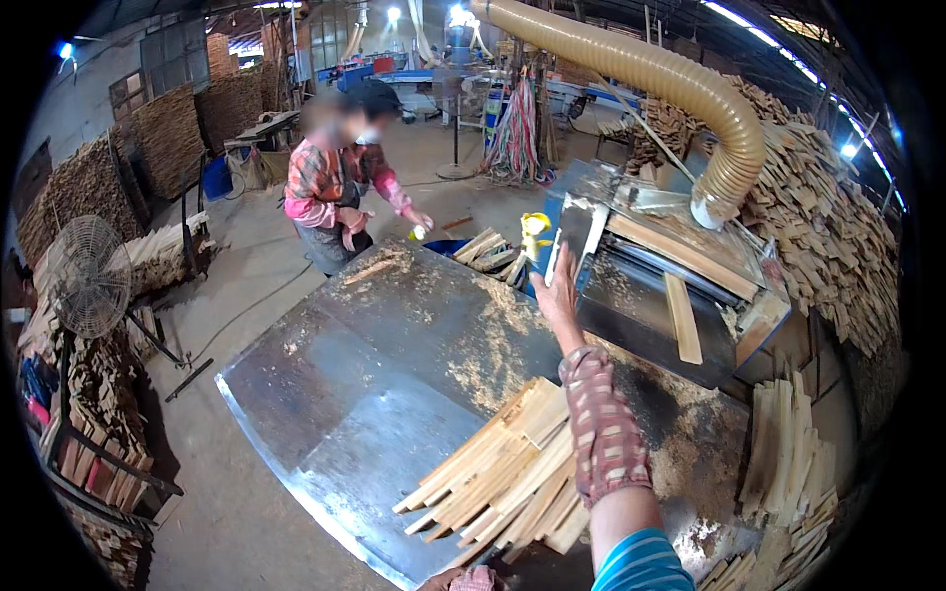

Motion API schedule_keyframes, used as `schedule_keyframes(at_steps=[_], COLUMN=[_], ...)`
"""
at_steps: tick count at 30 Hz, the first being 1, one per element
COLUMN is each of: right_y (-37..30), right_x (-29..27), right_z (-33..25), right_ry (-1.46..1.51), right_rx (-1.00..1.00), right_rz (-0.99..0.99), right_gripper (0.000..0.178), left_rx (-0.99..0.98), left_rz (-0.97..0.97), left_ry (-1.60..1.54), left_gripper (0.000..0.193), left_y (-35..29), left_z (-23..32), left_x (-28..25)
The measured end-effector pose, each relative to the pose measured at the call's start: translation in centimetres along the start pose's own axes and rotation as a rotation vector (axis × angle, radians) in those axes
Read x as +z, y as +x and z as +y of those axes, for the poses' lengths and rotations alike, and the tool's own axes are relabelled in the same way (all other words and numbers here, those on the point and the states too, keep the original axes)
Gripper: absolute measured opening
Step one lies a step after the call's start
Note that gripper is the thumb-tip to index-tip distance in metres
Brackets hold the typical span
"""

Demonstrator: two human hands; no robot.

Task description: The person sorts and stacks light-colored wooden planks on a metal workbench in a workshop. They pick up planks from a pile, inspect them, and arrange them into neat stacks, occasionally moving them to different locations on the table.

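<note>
My right hand [558,297] is stretched out, its fingers extended and holding nothing, at the left edge of a planer-like woodworking machine [645,320]. I cannot tell whether it touches the machine. A yellow object [534,229] of unclear kind is just beyond the fingertips. One wooden strip [683,320] lies on the machine's dark bed. Below my right forearm, a fanned pile of wooden strips [503,458] rests on the metal table [365,424]. Only a little of my left hand [437,581] shows at the lower edge, near the pile; its fingers are hidden.
Across the table stands a co-worker [340,182], a small light-coloured thing at one hand. A ribbed tan hose [650,54] arches into the machine. More strips [788,453] are stacked at the right, behind them a large wood heap [828,217]. A fan [89,276] stands left.
</note>
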State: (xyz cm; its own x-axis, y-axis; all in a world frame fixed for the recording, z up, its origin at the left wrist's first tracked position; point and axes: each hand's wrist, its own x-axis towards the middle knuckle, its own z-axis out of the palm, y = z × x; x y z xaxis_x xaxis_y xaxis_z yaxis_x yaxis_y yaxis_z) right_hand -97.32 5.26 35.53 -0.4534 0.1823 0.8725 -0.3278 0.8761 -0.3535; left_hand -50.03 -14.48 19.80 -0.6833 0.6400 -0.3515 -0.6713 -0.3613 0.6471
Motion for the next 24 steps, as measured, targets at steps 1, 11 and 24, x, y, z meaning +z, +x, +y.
schedule_keyframes(at_steps=[1, 11, 24], right_y=[-1.3, -34.8, -45.5], right_x=[2.5, -18.5, -38.1], right_z=[-3.0, -8.1, -8.5], right_ry=[0.383, 0.828, 0.906], right_rx=[0.381, 0.831, 0.927], right_rz=[-0.243, -0.744, -0.707], right_gripper=[0.046, 0.016, 0.025], left_rx=[0.022, 0.071, 0.007], left_rz=[0.063, 0.110, 0.043], left_ry=[-0.007, -0.080, 0.205], left_gripper=[0.040, 0.030, 0.029], left_y=[-0.8, -2.0, 0.2], left_z=[1.0, 0.9, 2.9], left_x=[-0.9, -4.8, 4.1])
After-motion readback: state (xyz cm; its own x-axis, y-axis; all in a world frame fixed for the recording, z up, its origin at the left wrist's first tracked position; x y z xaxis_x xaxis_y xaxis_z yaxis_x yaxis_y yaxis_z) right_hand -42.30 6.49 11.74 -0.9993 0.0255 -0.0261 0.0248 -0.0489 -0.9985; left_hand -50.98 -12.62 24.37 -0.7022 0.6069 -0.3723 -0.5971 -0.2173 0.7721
